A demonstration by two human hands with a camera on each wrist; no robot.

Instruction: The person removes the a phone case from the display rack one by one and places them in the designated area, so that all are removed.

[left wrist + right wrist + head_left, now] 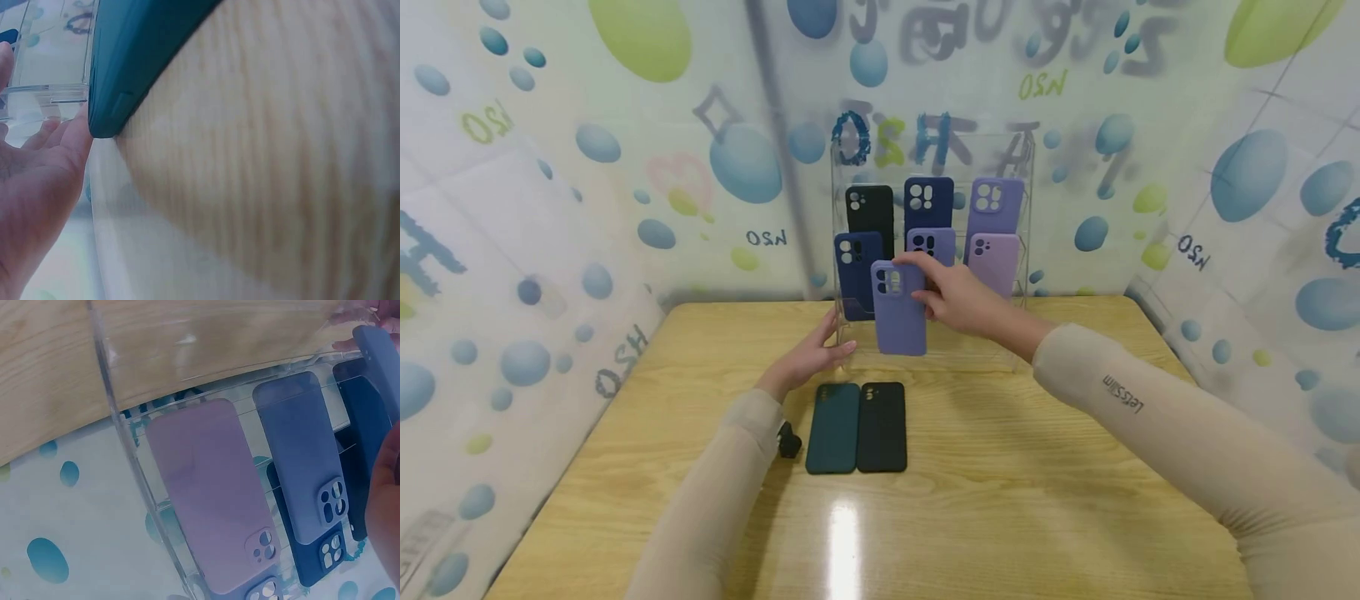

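Observation:
My right hand pinches a lavender-blue phone case by its upper right edge, in front of the clear display rack. In the right wrist view that case appears edge-on at the right border. My left hand holds the rack's lower left corner, thumb to the front. In the left wrist view, fingers of that hand lie at the clear lip. Standing in the rack are a black case, a navy case, a lavender case, a blue case and a pink-lilac case.
A dark teal phone case and a black case lie side by side on the wooden table, just in front of the rack. A small black object shows beside the left wrist. Bubble-patterned walls enclose the table.

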